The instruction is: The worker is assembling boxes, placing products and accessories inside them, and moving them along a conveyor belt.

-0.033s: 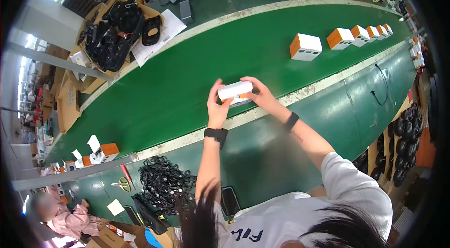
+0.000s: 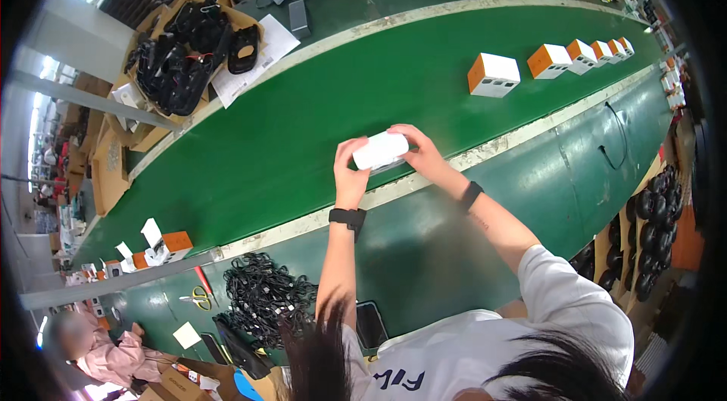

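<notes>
A small white box [image 2: 381,151] is between my two hands, over the near side of the green belt. Its smooth white face is turned up toward me, and its underside is hidden. My left hand [image 2: 350,166] grips the left end, with the thumb at the near lower edge. Around the right end are the fingers of my right hand [image 2: 418,149], thumb also on the near side. Dark bands sit on both wrists. Farther along the belt to the right stand several white and orange boxes [image 2: 496,75] in a row.
Left of my left forearm lies a heap of black cables [image 2: 265,299], with yellow-handled scissors [image 2: 201,298] beside it. A phone [image 2: 371,325] lies close to me. Open boxes [image 2: 168,243] stand at the belt's left end. Across the belt is a carton of black parts [image 2: 185,53]. A co-worker [image 2: 113,352] sits lower left.
The white flap of the box has come down toward me, covering the orange and white parts that showed at its near side. Both hands keep hold in nearly the same place.
</notes>
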The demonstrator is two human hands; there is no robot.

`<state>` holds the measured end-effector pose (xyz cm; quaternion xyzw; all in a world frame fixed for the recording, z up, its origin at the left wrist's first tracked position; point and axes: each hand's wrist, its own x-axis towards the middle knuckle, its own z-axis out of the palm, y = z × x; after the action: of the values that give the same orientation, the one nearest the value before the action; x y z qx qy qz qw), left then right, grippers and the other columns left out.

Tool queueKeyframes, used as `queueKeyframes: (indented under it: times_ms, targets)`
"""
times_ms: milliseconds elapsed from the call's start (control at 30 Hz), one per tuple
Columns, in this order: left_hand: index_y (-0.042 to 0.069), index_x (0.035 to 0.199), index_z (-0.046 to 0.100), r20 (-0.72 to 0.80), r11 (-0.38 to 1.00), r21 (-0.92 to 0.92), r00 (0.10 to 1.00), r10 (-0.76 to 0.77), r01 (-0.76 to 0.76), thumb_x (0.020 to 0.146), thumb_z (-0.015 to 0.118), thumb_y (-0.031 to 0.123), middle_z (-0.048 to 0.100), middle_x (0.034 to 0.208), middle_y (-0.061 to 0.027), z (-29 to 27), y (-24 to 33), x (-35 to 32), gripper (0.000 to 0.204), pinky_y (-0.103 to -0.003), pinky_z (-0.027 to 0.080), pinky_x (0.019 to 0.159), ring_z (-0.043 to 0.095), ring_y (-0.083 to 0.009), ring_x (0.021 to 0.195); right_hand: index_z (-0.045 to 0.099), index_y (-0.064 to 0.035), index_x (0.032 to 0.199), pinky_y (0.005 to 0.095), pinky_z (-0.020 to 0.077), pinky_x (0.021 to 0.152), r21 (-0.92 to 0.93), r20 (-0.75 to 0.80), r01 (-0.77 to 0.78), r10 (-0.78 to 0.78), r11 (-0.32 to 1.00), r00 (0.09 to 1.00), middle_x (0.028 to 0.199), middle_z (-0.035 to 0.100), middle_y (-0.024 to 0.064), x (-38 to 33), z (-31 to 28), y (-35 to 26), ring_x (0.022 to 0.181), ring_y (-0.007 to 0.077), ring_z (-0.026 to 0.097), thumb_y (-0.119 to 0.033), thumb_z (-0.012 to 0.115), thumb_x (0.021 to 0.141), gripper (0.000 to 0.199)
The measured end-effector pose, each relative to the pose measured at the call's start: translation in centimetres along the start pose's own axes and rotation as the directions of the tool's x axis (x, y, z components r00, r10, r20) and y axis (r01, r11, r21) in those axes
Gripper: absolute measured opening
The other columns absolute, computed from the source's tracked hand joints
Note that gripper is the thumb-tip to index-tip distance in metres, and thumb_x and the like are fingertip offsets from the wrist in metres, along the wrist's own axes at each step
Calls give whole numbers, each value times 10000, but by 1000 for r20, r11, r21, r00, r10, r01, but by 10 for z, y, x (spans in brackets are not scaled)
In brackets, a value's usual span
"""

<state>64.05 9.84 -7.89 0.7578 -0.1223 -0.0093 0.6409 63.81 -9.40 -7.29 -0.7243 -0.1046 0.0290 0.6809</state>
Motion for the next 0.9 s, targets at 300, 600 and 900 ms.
queueKeyframes:
  times_ms: [300, 600, 900]
  targets:
    - [76, 1134, 558, -50, 969, 247, 998, 28, -15, 692, 733, 125, 412, 1268, -137, 22, 24, -19, 478, -383, 391, 934, 450, -294, 1133, 517, -126, 1213, 334, 432, 905, -243, 96, 68, -45, 968, 994, 1342, 388, 94, -3, -26, -4, 1176, 225, 446, 34, 531, 770, 471]
    - [101, 1195, 536, -67, 911, 405, 991, 112, -76, 774, 659, 176, 365, 1346, -122, 40, 26, -21, 446, -433, 324, 987, 396, -330, 1188, 461, -125, 1285, 338, 389, 963, -143, 321, -43, 87, 989, 943, 1438, 262, 55, -1, -56, -3, 1238, 201, 373, -42, 583, 780, 526]
    - [106, 1156, 561, 24, 807, 546, 966, 256, -227, 832, 567, 158, 457, 1308, -64, 58, 25, -15, 328, -468, 238, 1038, 352, -292, 1248, 517, -74, 1193, 328, 370, 961, 34, 124, -66, 61, 997, 990, 1381, 353, 98, -11, -53, 17, 1225, 194, 385, -74, 542, 855, 340]
